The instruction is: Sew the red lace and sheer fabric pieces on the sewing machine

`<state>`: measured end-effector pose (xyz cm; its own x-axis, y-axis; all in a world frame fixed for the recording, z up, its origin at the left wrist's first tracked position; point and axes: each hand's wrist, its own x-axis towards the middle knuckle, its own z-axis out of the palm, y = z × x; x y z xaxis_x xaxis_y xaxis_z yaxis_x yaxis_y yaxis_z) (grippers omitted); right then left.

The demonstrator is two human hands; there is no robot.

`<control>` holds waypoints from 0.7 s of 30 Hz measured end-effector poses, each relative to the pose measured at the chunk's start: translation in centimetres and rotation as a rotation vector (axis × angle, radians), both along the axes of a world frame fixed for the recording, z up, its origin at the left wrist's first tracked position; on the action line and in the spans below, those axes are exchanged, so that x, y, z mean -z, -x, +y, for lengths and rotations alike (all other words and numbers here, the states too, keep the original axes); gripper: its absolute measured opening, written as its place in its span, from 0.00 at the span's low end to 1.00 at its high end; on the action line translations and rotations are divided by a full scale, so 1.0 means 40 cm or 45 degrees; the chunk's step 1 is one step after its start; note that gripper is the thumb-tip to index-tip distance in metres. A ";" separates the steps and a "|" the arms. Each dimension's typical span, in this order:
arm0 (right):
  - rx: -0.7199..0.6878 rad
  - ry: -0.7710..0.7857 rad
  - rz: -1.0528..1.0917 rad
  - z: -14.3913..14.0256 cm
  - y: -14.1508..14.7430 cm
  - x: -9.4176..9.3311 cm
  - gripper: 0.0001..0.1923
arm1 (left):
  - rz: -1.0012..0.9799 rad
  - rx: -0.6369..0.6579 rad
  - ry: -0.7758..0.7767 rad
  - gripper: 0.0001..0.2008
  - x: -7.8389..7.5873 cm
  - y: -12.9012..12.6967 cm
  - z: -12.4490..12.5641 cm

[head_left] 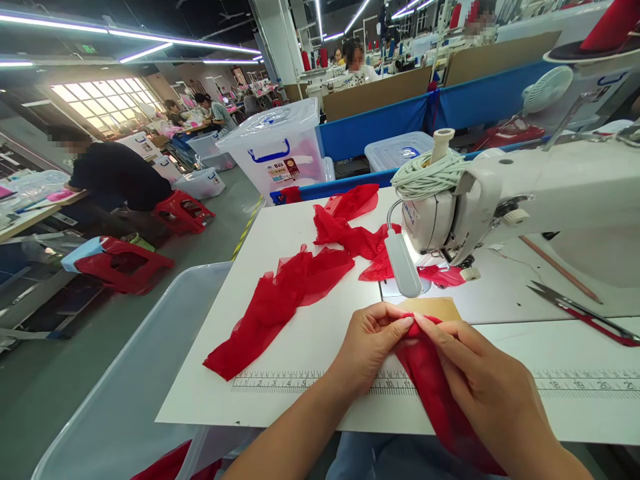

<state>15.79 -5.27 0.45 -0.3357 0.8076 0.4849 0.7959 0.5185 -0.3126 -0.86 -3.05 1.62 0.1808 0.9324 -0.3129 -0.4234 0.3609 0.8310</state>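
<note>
My left hand [373, 340] pinches the upper edge of a strip of sheer red fabric [425, 380] between thumb and fingers. Right beside it, my right hand [480, 373] grips the same edge, fingertips almost touching the left ones. From there the fabric hangs down over the table's front edge toward my lap. Both hands are in front of the white sewing machine [435, 220], close to its needle area. More red fabric [285, 300] lies crumpled on the table to the left and runs back toward the machine. Some reddish fabric [445, 275] shows under the machine head.
Scissors [580, 310] and a brown stick [563, 270] lie at the right. A printed ruler [270, 382] runs along the white table [200, 403]. A translucent bin [125, 373] stands at the left, a lidded box [285, 150] behind. A person sits far left near red stools [125, 263].
</note>
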 end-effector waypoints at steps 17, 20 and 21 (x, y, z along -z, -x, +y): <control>-0.064 0.118 0.310 -0.001 -0.002 0.035 0.20 | 0.036 0.015 -0.021 0.18 -0.007 0.004 -0.004; -0.077 0.124 0.197 -0.004 -0.011 0.040 0.23 | 0.039 0.008 -0.015 0.18 -0.008 0.004 -0.003; -0.074 0.114 0.168 -0.005 -0.013 0.040 0.23 | 0.042 0.002 -0.014 0.18 -0.008 0.004 -0.003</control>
<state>16.32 -5.47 -1.16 -0.3209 0.8306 0.4551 0.7144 0.5277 -0.4594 -1.02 -3.15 1.93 0.1723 0.9354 -0.3088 -0.3951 0.3527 0.8482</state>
